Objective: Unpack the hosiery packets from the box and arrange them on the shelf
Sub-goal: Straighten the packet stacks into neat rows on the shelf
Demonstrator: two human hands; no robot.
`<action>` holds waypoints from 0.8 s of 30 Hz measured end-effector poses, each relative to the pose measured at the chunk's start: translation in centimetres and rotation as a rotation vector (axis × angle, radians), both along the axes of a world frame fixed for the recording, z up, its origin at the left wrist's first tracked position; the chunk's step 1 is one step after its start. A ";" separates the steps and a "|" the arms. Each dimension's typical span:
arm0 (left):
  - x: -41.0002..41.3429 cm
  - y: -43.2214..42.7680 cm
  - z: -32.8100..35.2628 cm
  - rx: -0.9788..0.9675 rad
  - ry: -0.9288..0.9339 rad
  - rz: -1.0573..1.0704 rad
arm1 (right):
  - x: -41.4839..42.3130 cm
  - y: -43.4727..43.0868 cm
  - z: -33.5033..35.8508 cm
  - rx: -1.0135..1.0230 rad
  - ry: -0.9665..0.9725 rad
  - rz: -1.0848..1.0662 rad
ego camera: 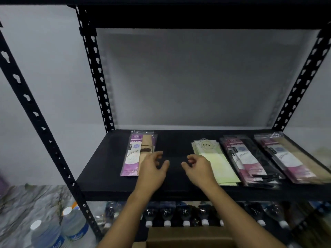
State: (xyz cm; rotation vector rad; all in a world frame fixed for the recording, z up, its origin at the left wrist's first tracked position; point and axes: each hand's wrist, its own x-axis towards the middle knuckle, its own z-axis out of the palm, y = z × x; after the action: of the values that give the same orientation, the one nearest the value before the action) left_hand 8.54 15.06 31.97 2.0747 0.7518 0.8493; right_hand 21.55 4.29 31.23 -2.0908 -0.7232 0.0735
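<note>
Black metal shelf [107,169] bearing four stacks of hosiery: purple packets [136,154] at left, then (across a gap) pale green packets [215,163], dark packets [250,161] and beige packets [290,158] side by side. Cardboard box [188,238] below, at the lower edge. Left hand [152,170] and right hand [198,169] hover over the gap, fingers [158,154] loosely curled, holding nothing; the left hand overlaps the purple packets' near corner.

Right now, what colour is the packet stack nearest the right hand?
Pale green; the packet stack shows best in head view.
</note>
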 end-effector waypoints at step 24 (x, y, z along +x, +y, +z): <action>10.9 -7.7 -1.5 -0.170 0.319 -0.160 | 7.6 -8.0 0.7 -0.598 -0.109 -0.152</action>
State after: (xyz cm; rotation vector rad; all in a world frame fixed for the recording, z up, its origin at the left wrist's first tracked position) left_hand 19.43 7.32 30.51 2.1060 0.7828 0.3562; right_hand 29.16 -3.68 31.92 -2.7333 -0.6563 0.1012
